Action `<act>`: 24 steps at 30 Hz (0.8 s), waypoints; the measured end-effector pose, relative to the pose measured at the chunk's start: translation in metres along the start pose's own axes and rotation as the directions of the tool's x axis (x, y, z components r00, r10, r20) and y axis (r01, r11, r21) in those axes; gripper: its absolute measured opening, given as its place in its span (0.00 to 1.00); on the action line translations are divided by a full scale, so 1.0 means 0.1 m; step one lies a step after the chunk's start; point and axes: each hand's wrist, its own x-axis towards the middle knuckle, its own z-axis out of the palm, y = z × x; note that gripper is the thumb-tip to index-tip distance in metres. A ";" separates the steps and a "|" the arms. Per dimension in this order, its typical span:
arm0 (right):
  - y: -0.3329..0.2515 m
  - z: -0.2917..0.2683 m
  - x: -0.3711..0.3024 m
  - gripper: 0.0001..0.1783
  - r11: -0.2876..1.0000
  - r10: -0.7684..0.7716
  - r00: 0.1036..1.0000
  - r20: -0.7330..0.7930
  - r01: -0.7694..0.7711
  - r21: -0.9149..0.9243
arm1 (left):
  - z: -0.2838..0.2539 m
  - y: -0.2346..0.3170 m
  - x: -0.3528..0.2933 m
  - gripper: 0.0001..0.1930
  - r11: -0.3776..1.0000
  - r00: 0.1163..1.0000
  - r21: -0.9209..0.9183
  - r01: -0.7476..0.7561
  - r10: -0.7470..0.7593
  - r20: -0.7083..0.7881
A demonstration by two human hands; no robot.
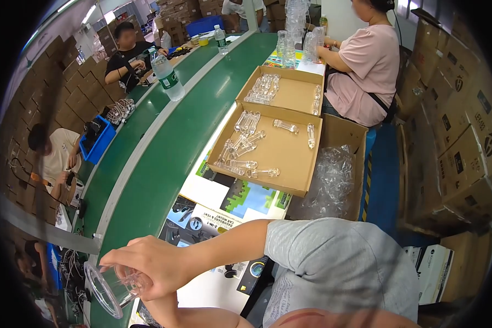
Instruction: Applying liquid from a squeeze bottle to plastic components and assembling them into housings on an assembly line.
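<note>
At the lower left, my right hand (153, 265) is closed over a clear plastic cup-like piece (105, 292). Its wide round rim tilts down toward the left, and its narrower end lies under my fingers. My left hand (163, 307) comes in below, at the same piece, with its wrist and part of the palm side showing. Its fingers are hidden behind my right hand, so their hold is not visible. Beyond my arms, a shallow cardboard tray (279, 164) carries several clear plastic stem-like pieces (244, 146), some lined up, some scattered.
A second tray (298, 87) adjoins the first. Beside them stands a carton (355, 188) with crumpled clear plastic (332, 175). A green worktop (164, 158) with a raised rail bears a water bottle (168, 79). A person in pink (366, 60) handles clear cups (310, 46). Stacked cartons (448, 136) line the right.
</note>
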 end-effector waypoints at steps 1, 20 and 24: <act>0.01 0.00 0.00 0.36 1.000 0.000 1.000 -0.010 0.000 0.030 | 0.00 -0.02 0.01 0.22 1.000 1.000 -0.012 -0.005 0.005 -0.007; -0.08 0.09 0.03 0.39 0.708 0.334 0.937 0.100 -0.319 0.630 | -0.12 -0.06 -0.06 0.22 0.989 0.982 -0.049 -0.141 0.133 -0.131; -0.07 0.01 0.01 0.39 0.719 0.361 0.927 0.107 -0.349 0.601 | -0.02 -0.07 -0.03 0.21 0.984 0.978 -0.081 -0.162 0.149 -0.144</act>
